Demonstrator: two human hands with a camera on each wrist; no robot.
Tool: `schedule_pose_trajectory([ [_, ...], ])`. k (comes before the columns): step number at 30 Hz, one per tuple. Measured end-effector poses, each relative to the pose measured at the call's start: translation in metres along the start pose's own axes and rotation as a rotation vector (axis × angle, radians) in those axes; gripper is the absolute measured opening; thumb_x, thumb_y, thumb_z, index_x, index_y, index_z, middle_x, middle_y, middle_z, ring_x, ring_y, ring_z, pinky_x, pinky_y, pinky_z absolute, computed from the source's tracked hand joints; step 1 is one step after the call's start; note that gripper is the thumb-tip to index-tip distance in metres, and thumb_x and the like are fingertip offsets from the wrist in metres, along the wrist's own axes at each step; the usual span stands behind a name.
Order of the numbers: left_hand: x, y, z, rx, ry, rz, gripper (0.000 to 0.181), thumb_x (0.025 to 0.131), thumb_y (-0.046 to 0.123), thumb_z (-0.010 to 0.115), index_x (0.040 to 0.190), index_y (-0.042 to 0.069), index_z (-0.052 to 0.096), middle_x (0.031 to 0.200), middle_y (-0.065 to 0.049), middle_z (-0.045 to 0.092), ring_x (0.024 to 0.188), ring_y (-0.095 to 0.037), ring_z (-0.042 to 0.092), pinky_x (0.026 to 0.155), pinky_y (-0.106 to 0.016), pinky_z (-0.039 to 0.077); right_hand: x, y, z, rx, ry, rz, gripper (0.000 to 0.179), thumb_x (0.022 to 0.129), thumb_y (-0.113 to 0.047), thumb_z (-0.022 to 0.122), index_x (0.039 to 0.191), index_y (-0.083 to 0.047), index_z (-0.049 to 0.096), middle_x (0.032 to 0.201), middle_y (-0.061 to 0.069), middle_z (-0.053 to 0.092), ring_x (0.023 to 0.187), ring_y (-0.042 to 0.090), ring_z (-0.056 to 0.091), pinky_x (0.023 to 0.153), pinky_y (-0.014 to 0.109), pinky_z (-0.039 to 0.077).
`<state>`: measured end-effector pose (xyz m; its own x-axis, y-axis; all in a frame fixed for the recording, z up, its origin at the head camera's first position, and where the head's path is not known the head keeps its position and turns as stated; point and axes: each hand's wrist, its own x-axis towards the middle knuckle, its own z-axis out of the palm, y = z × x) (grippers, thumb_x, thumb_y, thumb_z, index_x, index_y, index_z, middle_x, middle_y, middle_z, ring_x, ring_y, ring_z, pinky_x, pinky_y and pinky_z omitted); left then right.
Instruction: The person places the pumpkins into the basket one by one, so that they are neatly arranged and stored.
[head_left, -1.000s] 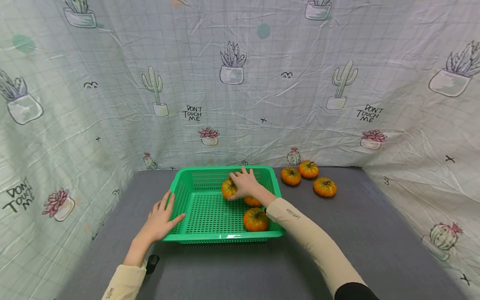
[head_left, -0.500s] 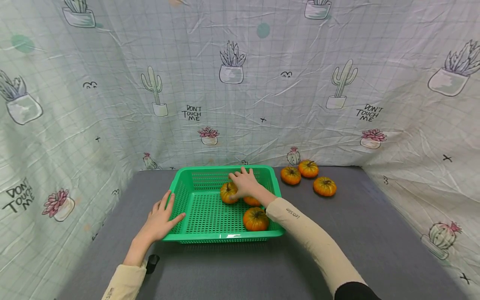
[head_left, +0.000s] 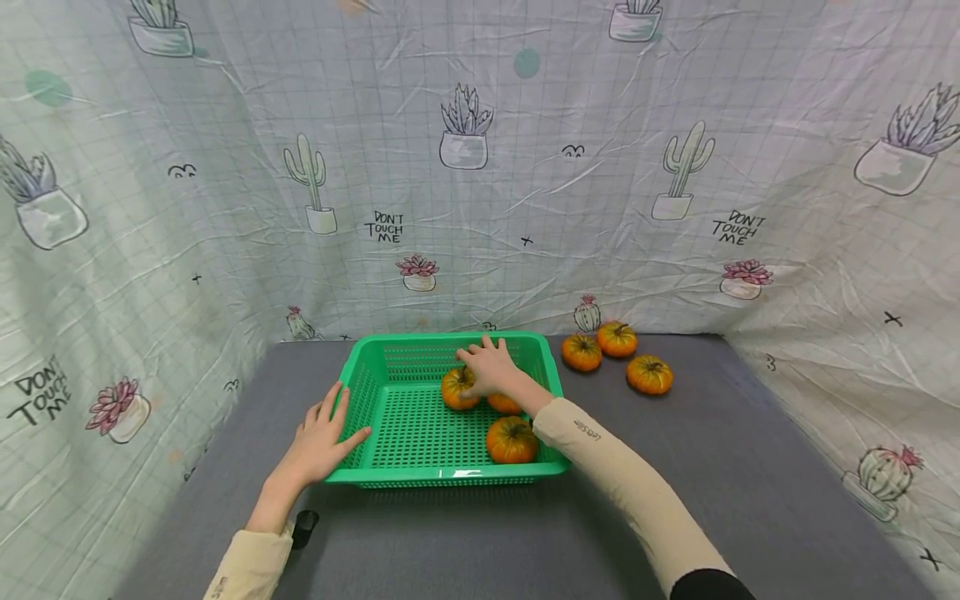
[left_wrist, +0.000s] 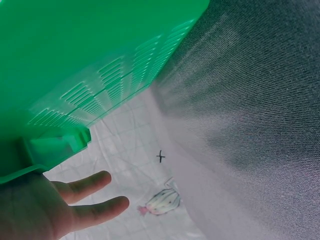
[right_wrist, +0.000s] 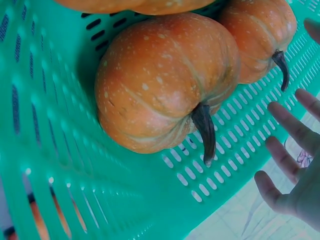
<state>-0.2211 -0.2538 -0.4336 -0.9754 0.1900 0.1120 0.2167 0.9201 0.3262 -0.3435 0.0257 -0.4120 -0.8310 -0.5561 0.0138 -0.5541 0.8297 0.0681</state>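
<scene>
A green plastic basket (head_left: 450, 474) with slotted walls stands on the grey table, holding three small orange pumpkins. My right hand (head_left: 491, 369) is inside it at the back, fingers spread, with the thumb overlapping the leftmost pumpkin (head_left: 454, 392) in the head view. Beneath that hand a second pumpkin (head_left: 504, 405) is partly hidden; the third pumpkin (head_left: 512, 440) sits at the front right. The right wrist view shows the fingers (right_wrist: 287, 120) apart from the stemmed pumpkins. My left hand (head_left: 315, 446) rests on the basket's left rim, fingers straight.
Right of the basket, three more pumpkins lie on the table: one pumpkin (head_left: 581, 352) nearest the basket, another pumpkin (head_left: 617, 339) behind it and a third pumpkin (head_left: 650, 374) farther right. A cactus-printed cloth (head_left: 465, 208) hangs behind and along both sides.
The leftmost pumpkin has dropped slightly onto the basket floor, and my right hand has let go of it, fingers loosened. My left hand has not moved.
</scene>
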Motion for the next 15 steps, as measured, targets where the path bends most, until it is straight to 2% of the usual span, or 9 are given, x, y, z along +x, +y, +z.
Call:
schedule_pose_trajectory([
  [7, -0.001, 0.001, 0.000, 0.001, -0.001, -0.001, 0.080, 0.089, 0.050, 0.043, 0.143, 0.000, 0.012, 0.149, -0.019, 0.005, 0.127, -0.050, 0.017, 0.091, -0.069, 0.022, -0.003, -0.002, -0.005, 0.027, 0.032, -0.007, 0.058, 0.074, -0.055, 0.063, 0.122, -0.024, 0.049, 0.118, -0.002, 0.052, 0.100, 0.022, 0.038, 0.077, 0.038, 0.028],
  [15, -0.001, 0.002, 0.001, 0.000, 0.002, -0.006, 0.080, 0.089, 0.049, 0.044, 0.143, 0.000, 0.012, 0.149, -0.019, 0.006, 0.127, -0.050, 0.017, 0.090, -0.069, 0.022, -0.013, -0.008, -0.022, 0.048, 0.081, -0.039, 0.052, 0.076, -0.050, 0.063, 0.121, -0.026, 0.050, 0.116, -0.002, 0.053, 0.095, 0.020, 0.036, 0.075, 0.037, 0.027],
])
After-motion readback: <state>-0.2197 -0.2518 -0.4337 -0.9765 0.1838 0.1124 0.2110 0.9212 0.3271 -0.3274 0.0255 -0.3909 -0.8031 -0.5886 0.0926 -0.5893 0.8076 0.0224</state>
